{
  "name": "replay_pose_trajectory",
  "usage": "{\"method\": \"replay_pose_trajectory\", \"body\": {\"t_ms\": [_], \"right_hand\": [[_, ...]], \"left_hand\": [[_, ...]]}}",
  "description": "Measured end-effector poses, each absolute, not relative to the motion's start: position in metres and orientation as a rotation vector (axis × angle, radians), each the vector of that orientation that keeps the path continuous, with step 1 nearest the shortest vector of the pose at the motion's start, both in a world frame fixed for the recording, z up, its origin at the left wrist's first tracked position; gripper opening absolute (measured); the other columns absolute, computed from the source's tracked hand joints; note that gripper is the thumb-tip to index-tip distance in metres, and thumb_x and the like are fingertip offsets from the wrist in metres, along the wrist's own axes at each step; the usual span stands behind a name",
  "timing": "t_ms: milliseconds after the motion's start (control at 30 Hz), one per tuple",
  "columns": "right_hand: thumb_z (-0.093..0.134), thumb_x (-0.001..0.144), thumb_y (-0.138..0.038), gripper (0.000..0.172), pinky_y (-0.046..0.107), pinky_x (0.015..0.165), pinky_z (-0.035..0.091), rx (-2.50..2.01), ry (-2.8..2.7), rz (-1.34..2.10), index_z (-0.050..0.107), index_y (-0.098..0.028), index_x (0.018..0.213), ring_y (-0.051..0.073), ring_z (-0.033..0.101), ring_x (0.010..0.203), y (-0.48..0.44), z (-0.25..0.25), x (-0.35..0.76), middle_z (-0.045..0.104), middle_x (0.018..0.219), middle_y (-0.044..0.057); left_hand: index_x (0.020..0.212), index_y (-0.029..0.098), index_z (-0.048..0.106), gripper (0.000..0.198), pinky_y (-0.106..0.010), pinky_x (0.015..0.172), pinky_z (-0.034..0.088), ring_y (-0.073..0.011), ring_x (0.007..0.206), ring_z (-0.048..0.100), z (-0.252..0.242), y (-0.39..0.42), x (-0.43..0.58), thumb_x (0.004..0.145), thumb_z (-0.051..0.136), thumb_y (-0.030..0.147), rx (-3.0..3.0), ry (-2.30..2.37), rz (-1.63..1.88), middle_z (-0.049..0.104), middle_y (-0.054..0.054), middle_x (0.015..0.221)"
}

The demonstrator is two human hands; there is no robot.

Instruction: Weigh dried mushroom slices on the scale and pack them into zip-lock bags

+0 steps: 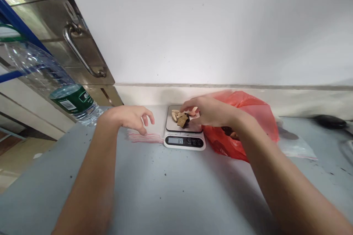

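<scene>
A small white kitchen scale [184,140] with a steel top sits at the back of the grey table [171,187]. Several pale and brown dried pieces [179,117] lie on its plate. My right hand [208,112] is over the plate, fingers pinched on a brown piece. My left hand [132,117] hovers left of the scale with fingers loosely apart, its fingertips at a clear zip bag [145,137] with a pink strip.
A red plastic bag [248,117] holding more pieces lies right of the scale, with a clear bag [298,147] beyond it. A water bottle [63,88] lies at the left edge before a steel door handle [79,55]. A dark object [329,121] sits far right.
</scene>
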State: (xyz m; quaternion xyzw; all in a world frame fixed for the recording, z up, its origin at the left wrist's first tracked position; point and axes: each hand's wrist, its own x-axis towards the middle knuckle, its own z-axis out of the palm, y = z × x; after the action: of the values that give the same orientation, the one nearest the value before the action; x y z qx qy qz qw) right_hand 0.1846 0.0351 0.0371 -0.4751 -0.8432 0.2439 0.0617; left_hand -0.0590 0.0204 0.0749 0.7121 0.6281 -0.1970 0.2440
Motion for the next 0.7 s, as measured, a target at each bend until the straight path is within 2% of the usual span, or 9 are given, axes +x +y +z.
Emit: {"method": "replay_pose_trajectory", "body": {"t_ms": [67, 233, 333, 467, 600, 700], "right_hand": [[0.064, 0.076, -0.01, 0.048, 0.028, 0.077, 0.054, -1.488, -2.496, 0.73, 0.075, -0.029, 0.118, 0.022, 0.072, 0.099, 0.033, 0.043, 0.189, 0.077, 0.118, 0.004], [0.063, 0.089, -0.026, 0.031, 0.031, 0.075, 0.054, -1.562, -2.471, 0.584, 0.077, -0.028, 0.115, 0.023, 0.073, 0.092, 0.026, 0.057, 0.194, 0.08, 0.105, 0.005], [0.064, 0.09, -0.032, 0.029, 0.031, 0.077, 0.055, -1.52, -2.476, 0.566, 0.077, -0.026, 0.115, 0.024, 0.073, 0.097, 0.024, 0.059, 0.194, 0.08, 0.109, 0.007], [0.064, 0.093, -0.036, 0.029, 0.032, 0.078, 0.055, -1.513, -2.472, 0.574, 0.077, -0.025, 0.116, 0.024, 0.074, 0.098, 0.026, 0.057, 0.196, 0.08, 0.11, 0.007], [0.065, 0.093, -0.034, 0.023, 0.032, 0.076, 0.055, -1.496, -2.446, 0.589, 0.077, -0.026, 0.112, 0.024, 0.074, 0.098, 0.028, 0.055, 0.197, 0.08, 0.111, 0.006], [0.065, 0.092, -0.024, 0.022, 0.031, 0.073, 0.054, -1.45, -2.4, 0.572, 0.076, -0.024, 0.111, 0.023, 0.074, 0.092, 0.028, 0.055, 0.196, 0.08, 0.107, 0.006]], "left_hand": [[0.122, 0.028, 0.072, 0.062, -0.032, 0.076, 0.055, -0.0318, 0.105, 0.074, 0.071, 0.022, -0.062, 0.061, 0.066, 0.038, 1.949, 1.718, -0.53, 0.076, -0.009, 0.13], [0.102, 0.027, 0.08, 0.043, -0.032, 0.076, 0.054, -0.0311, 0.1, 0.075, 0.058, 0.03, -0.072, 0.063, 0.066, 0.037, 1.965, 1.675, -0.508, 0.081, -0.006, 0.117], [0.093, 0.028, 0.082, 0.032, -0.033, 0.083, 0.054, -0.0317, 0.106, 0.074, 0.054, 0.033, -0.075, 0.069, 0.063, 0.038, 1.976, 1.642, -0.466, 0.084, -0.004, 0.111], [0.09, 0.026, 0.081, 0.029, -0.033, 0.085, 0.053, -0.0304, 0.108, 0.074, 0.057, 0.033, -0.077, 0.072, 0.061, 0.039, 1.996, 1.641, -0.422, 0.084, -0.003, 0.114], [0.088, 0.023, 0.077, 0.03, -0.033, 0.083, 0.055, -0.0293, 0.098, 0.075, 0.067, 0.029, -0.076, 0.073, 0.059, 0.041, 2.048, 1.652, -0.311, 0.083, -0.005, 0.105], [0.09, 0.022, 0.074, 0.03, -0.034, 0.085, 0.056, -0.0295, 0.095, 0.073, 0.076, 0.024, -0.073, 0.074, 0.06, 0.043, 2.059, 1.71, -0.163, 0.082, -0.007, 0.103]]}}
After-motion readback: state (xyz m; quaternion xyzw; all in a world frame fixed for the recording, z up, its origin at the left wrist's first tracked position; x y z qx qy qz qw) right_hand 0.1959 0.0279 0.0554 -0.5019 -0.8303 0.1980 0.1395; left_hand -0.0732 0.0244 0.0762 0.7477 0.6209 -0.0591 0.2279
